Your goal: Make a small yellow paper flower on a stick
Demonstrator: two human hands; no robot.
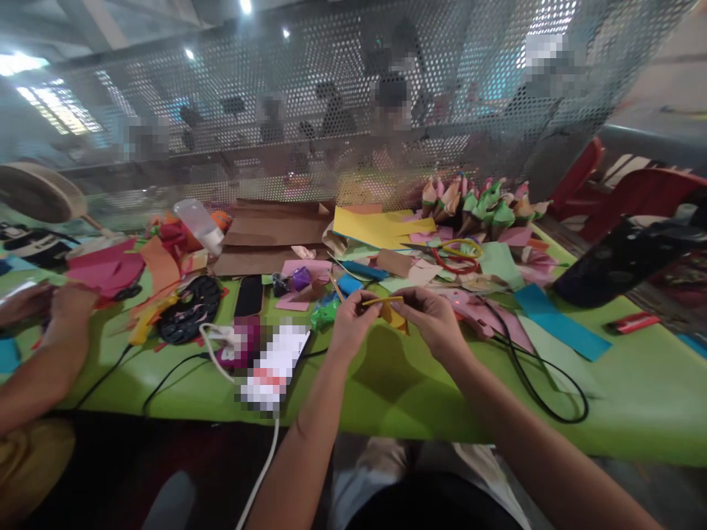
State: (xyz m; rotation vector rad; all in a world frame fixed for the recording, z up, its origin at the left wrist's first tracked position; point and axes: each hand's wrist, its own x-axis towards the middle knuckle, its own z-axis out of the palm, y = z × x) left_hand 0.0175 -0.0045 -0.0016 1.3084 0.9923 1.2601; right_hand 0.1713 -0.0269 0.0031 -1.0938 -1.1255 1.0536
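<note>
Above the green tabletop (387,412), a small piece of yellow paper (394,318) is stretched between my two hands. My left hand (353,324) pinches its left end between thumb and fingers. A thin tan stick (336,287) shows beside the left fingers; whether it is held I cannot tell. My right hand (434,316) grips the right end of the same piece, which looks folded or curled, with part hanging below the fingers. Crumpled green plastic (325,315) lies just left of my left hand. A pink glue gun (469,313) lies to the right of my right hand.
Scissors (458,250) and yellow paper sheets (375,227) lie behind my hands. Paper flowers (486,202) stand at the back right. A phone (276,364) with a white cable, a black cord (574,412) and a dark bottle (613,261) flank me. Another person's arm (55,353) is at left.
</note>
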